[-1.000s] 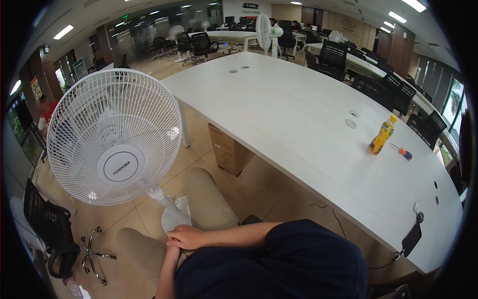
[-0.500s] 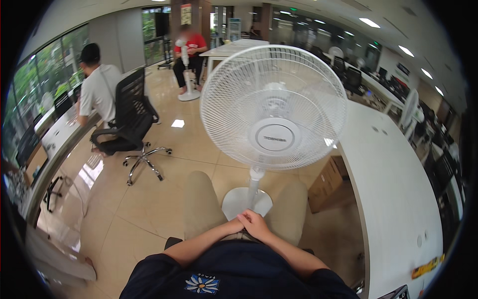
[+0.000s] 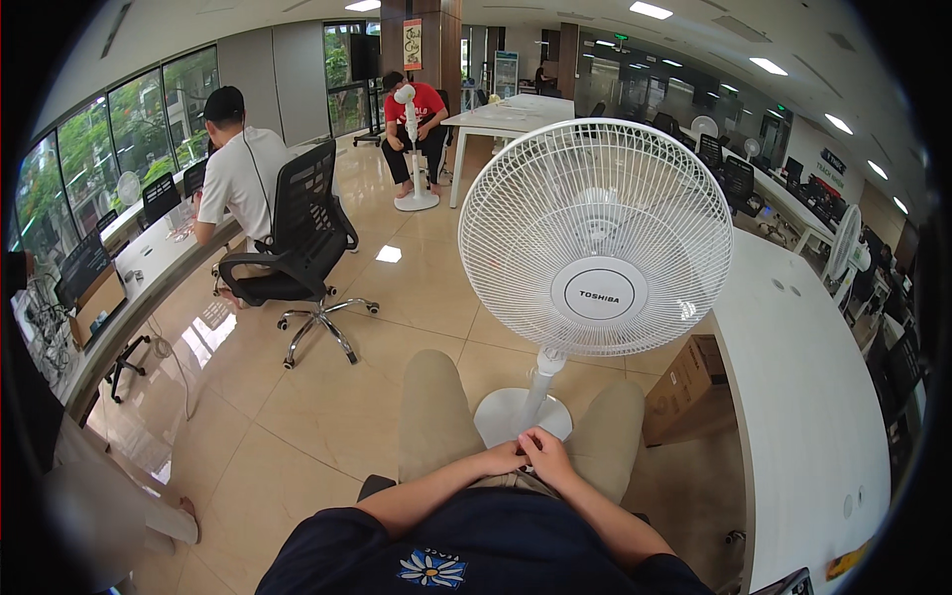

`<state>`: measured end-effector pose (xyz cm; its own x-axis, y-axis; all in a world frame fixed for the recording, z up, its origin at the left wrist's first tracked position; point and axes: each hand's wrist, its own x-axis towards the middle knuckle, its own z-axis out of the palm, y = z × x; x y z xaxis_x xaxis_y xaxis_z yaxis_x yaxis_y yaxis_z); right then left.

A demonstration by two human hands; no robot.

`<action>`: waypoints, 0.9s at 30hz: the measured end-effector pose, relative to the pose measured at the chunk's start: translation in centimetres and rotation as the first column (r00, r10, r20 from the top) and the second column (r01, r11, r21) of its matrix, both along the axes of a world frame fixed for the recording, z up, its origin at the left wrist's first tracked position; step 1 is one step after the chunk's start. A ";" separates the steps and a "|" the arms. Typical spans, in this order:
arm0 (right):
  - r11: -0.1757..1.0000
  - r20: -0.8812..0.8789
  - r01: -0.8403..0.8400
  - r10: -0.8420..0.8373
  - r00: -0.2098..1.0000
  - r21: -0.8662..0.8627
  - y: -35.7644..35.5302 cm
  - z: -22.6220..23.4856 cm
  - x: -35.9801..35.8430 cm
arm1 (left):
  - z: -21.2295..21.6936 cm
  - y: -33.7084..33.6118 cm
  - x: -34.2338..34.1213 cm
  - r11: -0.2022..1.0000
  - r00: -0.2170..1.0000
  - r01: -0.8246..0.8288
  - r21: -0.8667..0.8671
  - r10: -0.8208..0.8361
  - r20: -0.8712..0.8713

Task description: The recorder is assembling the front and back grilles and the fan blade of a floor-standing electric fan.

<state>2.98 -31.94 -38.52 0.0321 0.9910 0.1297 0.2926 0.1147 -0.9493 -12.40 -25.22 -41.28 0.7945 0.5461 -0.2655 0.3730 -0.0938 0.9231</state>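
Observation:
In my lap, my left hand (image 3: 503, 458) and my right hand (image 3: 547, 456) meet, both with fingers curled in. The right lies partly over the left's fingertips, so some fingers are hidden. No object shows between them. Directly before me stands a white pedestal fan (image 3: 600, 293), its round wire grille facing me and its blades visible behind the wires. Its pole drops to a round white base (image 3: 496, 416) on the floor between my knees. Neither hand touches the fan.
A white desk (image 3: 793, 367) curves along my right, with a cardboard box (image 3: 684, 392) under its edge. At left stands a black office chair (image 3: 297, 238) by a person in a white shirt (image 3: 243, 178). Farther off, a seated person in red (image 3: 426, 104) has a smaller white fan (image 3: 415, 169).
The view has swung, so the surroundings sit farther right and lower in the picture. My right hand has slid from the left wrist area toward the left fingertips. The fan stays put.

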 end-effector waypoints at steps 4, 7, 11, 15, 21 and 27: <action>0.999 0.004 0.034 -0.034 0.999 0.004 0.4 -0.3 0.0 | -2.8 0.8 0.1 0.999 0.993 -0.008 -0.035 0.012 0.119; 0.999 -0.013 0.043 -0.043 0.999 -0.016 0.5 -0.8 0.2 | -4.2 1.2 0.2 0.999 0.989 -0.006 -0.043 0.012 0.148; 0.998 -0.018 0.063 -0.063 0.998 -0.023 0.7 -1.7 0.8 | -1.8 0.6 0.5 0.999 0.993 0.002 -0.048 0.004 0.117; 0.999 -0.002 0.050 -0.050 0.999 0.006 0.8 -1.8 0.7 | -2.1 0.7 0.4 0.999 0.986 -0.007 -0.039 0.014 0.168; 0.996 -0.068 0.090 -0.091 0.994 -0.022 1.7 -2.9 1.5 | -0.9 0.3 0.2 0.998 0.996 -0.014 -0.069 0.020 0.090; 0.965 -0.116 0.237 -0.225 0.967 0.110 5.1 -4.2 4.6 | -1.5 0.9 0.1 0.990 0.986 -0.125 -0.062 0.131 0.102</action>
